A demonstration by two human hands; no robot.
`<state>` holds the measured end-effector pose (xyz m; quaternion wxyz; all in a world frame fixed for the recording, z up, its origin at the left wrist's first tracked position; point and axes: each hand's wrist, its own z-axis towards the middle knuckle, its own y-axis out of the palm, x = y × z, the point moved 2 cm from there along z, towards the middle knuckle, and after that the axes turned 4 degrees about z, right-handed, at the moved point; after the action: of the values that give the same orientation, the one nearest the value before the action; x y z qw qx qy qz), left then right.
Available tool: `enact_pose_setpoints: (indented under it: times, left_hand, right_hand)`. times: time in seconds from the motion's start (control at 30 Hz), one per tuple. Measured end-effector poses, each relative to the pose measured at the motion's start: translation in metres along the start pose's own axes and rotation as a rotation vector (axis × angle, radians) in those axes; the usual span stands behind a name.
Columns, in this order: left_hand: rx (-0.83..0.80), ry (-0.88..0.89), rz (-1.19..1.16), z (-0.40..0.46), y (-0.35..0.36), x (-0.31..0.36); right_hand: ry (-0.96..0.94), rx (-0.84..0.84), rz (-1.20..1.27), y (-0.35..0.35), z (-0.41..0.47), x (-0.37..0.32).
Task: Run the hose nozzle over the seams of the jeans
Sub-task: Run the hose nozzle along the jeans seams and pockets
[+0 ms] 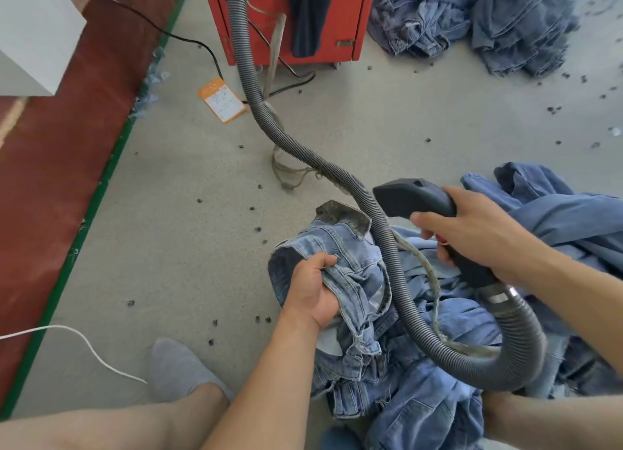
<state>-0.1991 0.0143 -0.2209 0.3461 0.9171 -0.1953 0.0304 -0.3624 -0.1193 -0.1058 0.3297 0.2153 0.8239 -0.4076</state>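
A pair of light blue jeans [357, 247] lies bunched on the floor in front of me, waistband turned up. My left hand [313, 287] grips a fold of the denim near the waistband. My right hand [472, 233] holds the dark grey hose nozzle [411, 198] by its handle, lifted above and to the right of the jeans, its mouth pointing left and not touching the fabric. The ribbed grey hose [394, 267] loops from the nozzle across the jeans and back to the red machine [290, 17].
More blue denim is piled at my right [556, 213] and at the far right [472, 21]. An orange tag [220, 100], a black cable, a white cord [84, 340] and scattered dark lint lie on the grey floor. My socked foot [175, 368] rests at lower left.
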Motion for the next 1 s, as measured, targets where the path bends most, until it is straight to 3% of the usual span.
enact_pose_setpoints:
  times: [0.23, 0.33, 0.47, 0.53, 0.73, 0.9, 1.0]
  left_hand:
    - [-0.015, 0.038, 0.019, 0.003, 0.001, -0.001]
    - [-0.012, 0.042, 0.030, 0.005, -0.002, -0.005]
    - [-0.011, 0.046, 0.043, 0.002, -0.002, -0.008]
    - [-0.006, 0.058, 0.050, 0.002, -0.002, -0.009]
    - [-0.020, 0.096, 0.143, 0.003, -0.002, -0.011]
    - [-0.040, 0.154, 0.258, 0.002, -0.010, -0.025]
    - [-0.029, 0.162, 0.329, 0.002, -0.016, -0.030]
  right_hand:
    - [-0.050, -0.185, -0.294, 0.003, -0.016, 0.002]
    - [-0.088, -0.145, -0.400, 0.023, -0.013, 0.005]
    - [0.069, 0.044, -0.064, 0.015, 0.001, 0.008]
    - [0.170, 0.042, 0.125, 0.000, 0.003, 0.008]
    - [0.103, -0.249, -0.057, 0.004, -0.008, 0.001]
    - [0.235, -0.070, 0.063, 0.008, 0.009, 0.004]
    - [0.225, -0.168, 0.024, -0.007, 0.010, 0.000]
